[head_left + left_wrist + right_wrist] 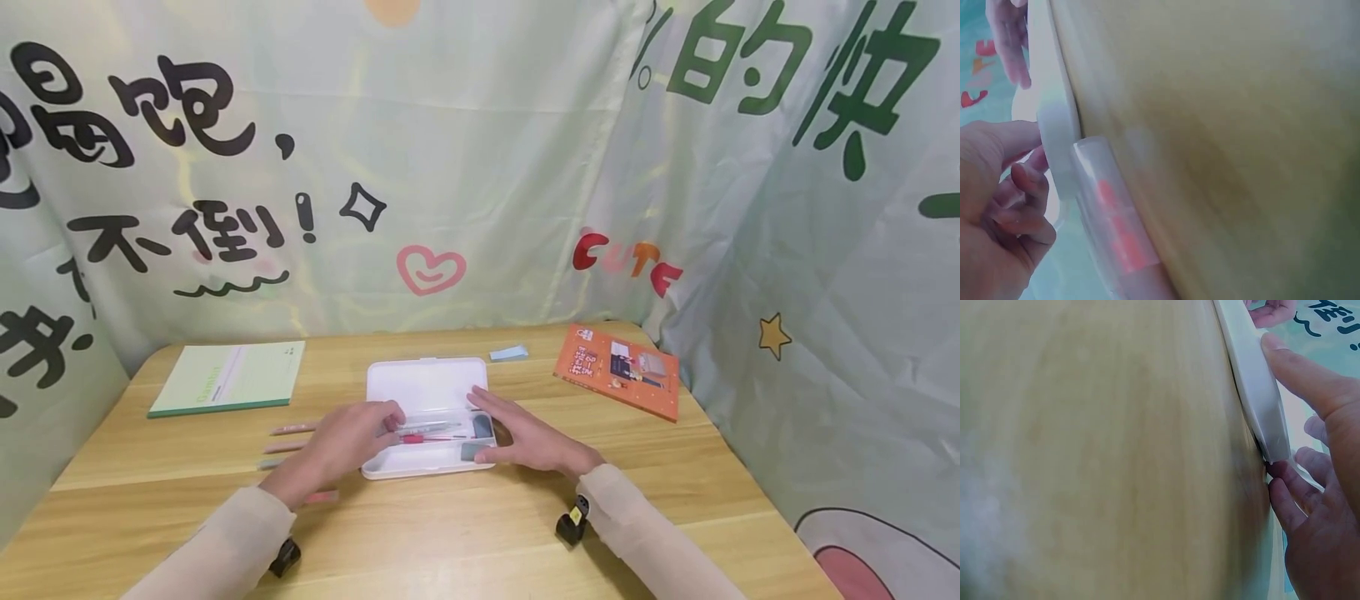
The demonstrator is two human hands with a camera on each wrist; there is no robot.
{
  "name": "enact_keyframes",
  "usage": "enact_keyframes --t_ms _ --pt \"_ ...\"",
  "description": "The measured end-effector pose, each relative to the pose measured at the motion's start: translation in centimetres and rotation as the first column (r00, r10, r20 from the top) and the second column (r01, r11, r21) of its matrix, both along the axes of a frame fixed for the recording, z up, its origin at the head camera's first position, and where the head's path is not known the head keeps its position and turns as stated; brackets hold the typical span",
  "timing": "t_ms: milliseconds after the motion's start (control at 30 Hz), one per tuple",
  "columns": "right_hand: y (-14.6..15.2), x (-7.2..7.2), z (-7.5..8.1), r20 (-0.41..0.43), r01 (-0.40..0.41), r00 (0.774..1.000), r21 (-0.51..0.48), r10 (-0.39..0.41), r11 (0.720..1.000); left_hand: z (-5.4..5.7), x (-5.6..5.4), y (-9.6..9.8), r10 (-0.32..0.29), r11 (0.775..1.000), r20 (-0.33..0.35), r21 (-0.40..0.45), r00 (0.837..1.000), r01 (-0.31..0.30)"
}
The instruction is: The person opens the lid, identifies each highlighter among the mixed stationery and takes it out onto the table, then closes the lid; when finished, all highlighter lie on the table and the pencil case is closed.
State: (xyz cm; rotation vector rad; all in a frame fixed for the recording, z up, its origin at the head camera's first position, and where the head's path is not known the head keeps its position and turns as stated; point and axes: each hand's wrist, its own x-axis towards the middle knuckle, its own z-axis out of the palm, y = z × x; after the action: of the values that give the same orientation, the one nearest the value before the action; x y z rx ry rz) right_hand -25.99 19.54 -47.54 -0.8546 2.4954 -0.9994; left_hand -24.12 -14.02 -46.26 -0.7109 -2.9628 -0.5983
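Observation:
An open white pencil case (427, 385) lies on the table with its lid tilted back. Inside are a clear pen (427, 427), a red pen (412, 438) and dark grey blocks (482, 426) at the right end. My left hand (348, 440) reaches over the left end, fingers curled, and pinches the clear pen's left end; the case wall hides the fingertips in the left wrist view. My right hand (528, 435) holds the case's right end, its thumb (1300, 372) on the front rim and other fingers around the end.
Several pens (288, 447) lie left of the case, partly behind the left forearm. A pale green notebook (225, 375) lies at the back left, an orange book (618, 371) at the back right. Between them is a light blue strip (508, 353). Printed cloth (480, 167) hangs behind the table.

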Motion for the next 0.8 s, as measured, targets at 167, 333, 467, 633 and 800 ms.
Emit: enact_keyframes --t_ms 167,333,467,633,800 --pt "0.0 -0.1 0.0 -0.011 -0.005 1.0 -0.004 0.005 1.0 0.1 0.1 -0.7 0.047 0.989 0.073 0.137 0.996 -0.057" --pt "0.0 0.0 0.0 -0.004 -0.004 1.0 -0.002 0.004 1.0 0.5 0.2 -2.3 0.078 0.956 0.167 0.265 0.983 -0.121" --pt "0.1 0.0 0.0 -0.003 -0.001 1.0 -0.006 0.001 1.0 1.1 0.8 -4.3 0.062 0.926 0.221 0.352 0.973 -0.139" --pt "0.1 0.0 -0.1 -0.001 0.0 1.0 -0.017 0.0 1.0 1.3 2.3 -7.6 0.049 0.903 0.24 0.404 0.97 -0.145" --pt "0.1 0.0 -0.1 0.001 -0.002 1.0 -0.018 0.002 1.0 1.4 4.4 -10.9 0.077 0.896 0.238 0.41 0.968 -0.172"
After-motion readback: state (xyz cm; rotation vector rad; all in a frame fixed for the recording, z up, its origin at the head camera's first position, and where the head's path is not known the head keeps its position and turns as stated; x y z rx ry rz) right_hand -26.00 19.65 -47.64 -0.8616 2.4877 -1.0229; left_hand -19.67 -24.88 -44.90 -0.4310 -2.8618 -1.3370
